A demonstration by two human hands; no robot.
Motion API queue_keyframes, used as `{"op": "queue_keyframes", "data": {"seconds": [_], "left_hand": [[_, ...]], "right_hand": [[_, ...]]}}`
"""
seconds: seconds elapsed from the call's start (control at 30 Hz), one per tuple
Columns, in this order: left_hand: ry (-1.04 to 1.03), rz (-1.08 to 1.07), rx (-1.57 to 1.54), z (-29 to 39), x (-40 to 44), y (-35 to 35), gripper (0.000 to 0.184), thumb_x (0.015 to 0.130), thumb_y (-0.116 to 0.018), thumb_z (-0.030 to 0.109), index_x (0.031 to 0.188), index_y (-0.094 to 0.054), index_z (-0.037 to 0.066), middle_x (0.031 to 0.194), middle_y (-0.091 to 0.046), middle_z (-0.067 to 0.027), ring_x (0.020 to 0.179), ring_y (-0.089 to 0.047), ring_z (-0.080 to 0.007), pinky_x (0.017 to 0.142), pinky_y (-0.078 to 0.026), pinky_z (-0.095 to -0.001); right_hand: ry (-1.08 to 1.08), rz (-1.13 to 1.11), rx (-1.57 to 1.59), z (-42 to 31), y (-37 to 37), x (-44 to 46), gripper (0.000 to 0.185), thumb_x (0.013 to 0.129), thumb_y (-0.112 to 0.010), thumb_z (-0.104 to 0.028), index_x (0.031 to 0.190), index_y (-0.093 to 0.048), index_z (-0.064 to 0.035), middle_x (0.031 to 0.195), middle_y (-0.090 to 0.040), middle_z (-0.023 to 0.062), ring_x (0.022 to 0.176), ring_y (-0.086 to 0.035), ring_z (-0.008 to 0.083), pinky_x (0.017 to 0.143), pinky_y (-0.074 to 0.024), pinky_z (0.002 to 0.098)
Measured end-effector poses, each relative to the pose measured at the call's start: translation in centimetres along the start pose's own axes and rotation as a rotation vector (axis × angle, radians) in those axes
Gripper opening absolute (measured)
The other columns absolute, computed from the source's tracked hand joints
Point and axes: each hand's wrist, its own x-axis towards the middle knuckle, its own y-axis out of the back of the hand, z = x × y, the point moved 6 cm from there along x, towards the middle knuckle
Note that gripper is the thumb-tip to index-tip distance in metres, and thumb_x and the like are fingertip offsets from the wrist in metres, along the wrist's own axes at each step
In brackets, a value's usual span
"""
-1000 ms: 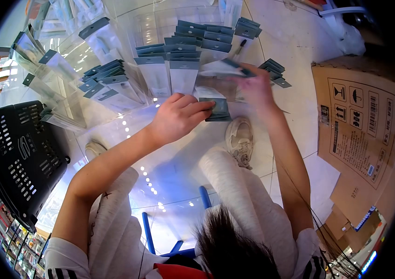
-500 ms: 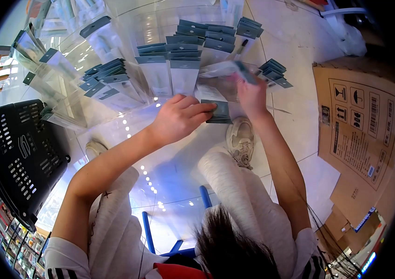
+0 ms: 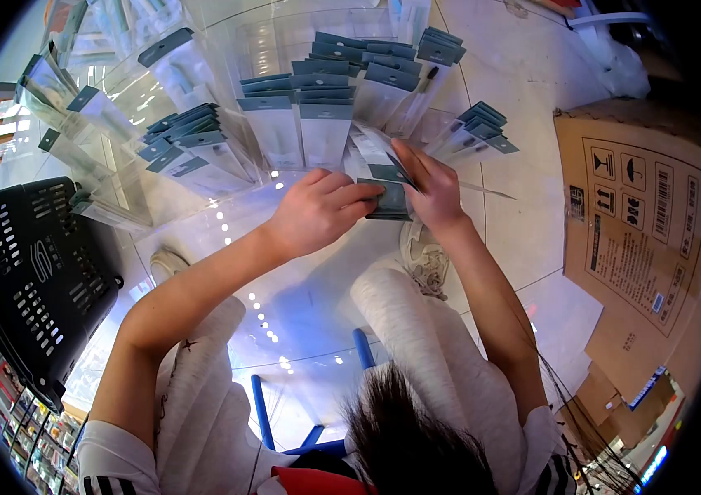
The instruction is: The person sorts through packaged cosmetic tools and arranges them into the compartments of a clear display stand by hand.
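My left hand (image 3: 317, 213) is closed, its fingertips gripping a small stack of packets with dark grey-green header cards (image 3: 392, 204). My right hand (image 3: 437, 191) pinches a clear packet (image 3: 377, 150) by its dark header, just above that stack. The lower part of this packet points away from me, and its contents are too unclear to name. Beyond my hands, upright clear packets (image 3: 326, 136) with matching headers stand in rows. Another bunch of packets (image 3: 482, 125) leans to the right of my right hand.
A clear divided holder (image 3: 264, 37) surrounds the rows of packets on the tiled floor. More packets (image 3: 194, 140) stand to the left. A black plastic basket (image 3: 37, 272) is at the far left, and a printed cardboard box (image 3: 631, 223) at the right. Blue stool legs (image 3: 261, 412) show below.
My right hand has drawn its packet leftward and down, from beside the rows to the stack at my left fingertips. My left hand has stayed in place.
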Motion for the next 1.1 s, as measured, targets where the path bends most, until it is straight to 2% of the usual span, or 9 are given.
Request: {"op": "queue_keyframes", "data": {"seconds": [0.23,0.33,0.43,0.53,0.63,0.73,0.83,0.93,1.1], "left_hand": [[0.013,-0.082,0.01,0.1,-0.4,0.2,0.017,0.064,-0.064,0.006,0.08,-0.063,0.01,0.099,-0.061,0.004,0.074,-0.054,-0.0124,0.062,-0.04,-0.0254],[0.003,0.002,-0.012,-0.1,-0.1,-0.1,0.016,0.064,-0.063,0.005,0.079,-0.062,0.01,0.099,-0.061,0.0037,0.074,-0.054,-0.0128,0.061,-0.039,-0.0256],[0.016,0.008,-0.011,-0.1,0.2,0.1,0.015,0.064,-0.063,0.005,0.078,-0.061,0.009,0.1,-0.061,0.0035,0.074,-0.054,-0.0129,0.061,-0.04,-0.0258],[0.012,-0.002,-0.013,-0.1,0.3,0.1,0.014,0.064,-0.063,0.005,0.078,-0.061,0.009,0.101,-0.061,0.0035,0.074,-0.054,-0.0128,0.062,-0.04,-0.026],[0.011,-0.006,-0.017,-0.1,0.3,0.0,0.015,0.064,-0.063,0.005,0.078,-0.061,0.009,0.101,-0.061,0.0036,0.074,-0.054,-0.0127,0.062,-0.04,-0.0261],[0.011,0.004,-0.01,-0.1,0.4,0.0,0.015,0.065,-0.063,0.005,0.079,-0.061,0.009,0.102,-0.061,0.0037,0.075,-0.054,-0.0127,0.062,-0.04,-0.0262],[0.025,-0.012,-0.018,-0.2,0.3,-0.1,0.016,0.065,-0.063,0.005,0.08,-0.061,0.009,0.102,-0.061,0.0037,0.075,-0.054,-0.0127,0.063,-0.04,-0.0261],[0.026,-0.017,-0.028,-0.1,0.3,0.0,0.016,0.064,-0.063,0.005,0.08,-0.061,0.009,0.102,-0.061,0.0038,0.075,-0.054,-0.0126,0.063,-0.04,-0.0261],[0.021,-0.025,-0.018,-0.1,0.2,-0.1,0.017,0.064,-0.063,0.006,0.08,-0.061,0.01,0.102,-0.061,0.004,0.075,-0.054,-0.0121,0.062,-0.04,-0.026]], "right_hand": [[0.046,-0.195,0.005,-1.5,0.0,1.3,0.032,0.071,-0.058,-0.006,0.103,-0.059,-0.0039,0.09,-0.063,0.0122,0.069,-0.062,0.0288,0.06,-0.0507,0.0358],[-0.371,-0.336,-0.074,0.7,0.6,4.8,0.022,0.079,-0.057,-0.015,0.095,-0.062,-0.001,0.078,-0.063,0.015,0.065,-0.061,0.0306,0.059,-0.0497,0.0364],[-0.436,-0.355,-0.014,5.0,0.1,7.4,0.025,0.083,-0.056,-0.024,0.09,-0.064,-0.0009,0.069,-0.061,0.0173,0.061,-0.059,0.032,0.056,-0.0476,0.0356],[-0.31,-0.313,0.051,5.8,-0.1,7.7,0.027,0.083,-0.057,-0.026,0.088,-0.064,-0.0006,0.067,-0.06,0.018,0.059,-0.058,0.0325,0.054,-0.0455,0.0348],[-0.338,-0.238,0.162,3.4,1.0,7.1,0.025,0.083,-0.058,-0.023,0.087,-0.063,0.0012,0.066,-0.059,0.0183,0.058,-0.057,0.0331,0.054,-0.0451,0.0337],[-0.44,-0.153,0.328,5.0,0.4,5.2,0.025,0.082,-0.059,-0.021,0.084,-0.063,0.0032,0.064,-0.061,0.0155,0.056,-0.059,0.0268,0.055,-0.046,0.0316],[-0.564,-0.251,0.418,6.1,-0.8,4.2,0.022,0.08,-0.062,-0.017,0.089,-0.06,0.0022,0.072,-0.064,0.0128,0.059,-0.062,0.0191,0.056,-0.0474,0.0292],[-0.755,0.026,0.847,6.1,-1.4,3.9,0.031,0.074,-0.068,-0.018,0.096,-0.054,-0.0006,0.078,-0.064,0.0103,0.064,-0.063,0.0141,0.057,-0.0485,0.0277],[-0.657,0.186,0.378,4.0,-0.5,5.2,0.043,0.065,-0.074,-0.021,0.097,-0.051,-0.0028,0.075,-0.062,0.0087,0.066,-0.063,0.0186,0.056,-0.049,0.0302]]}}
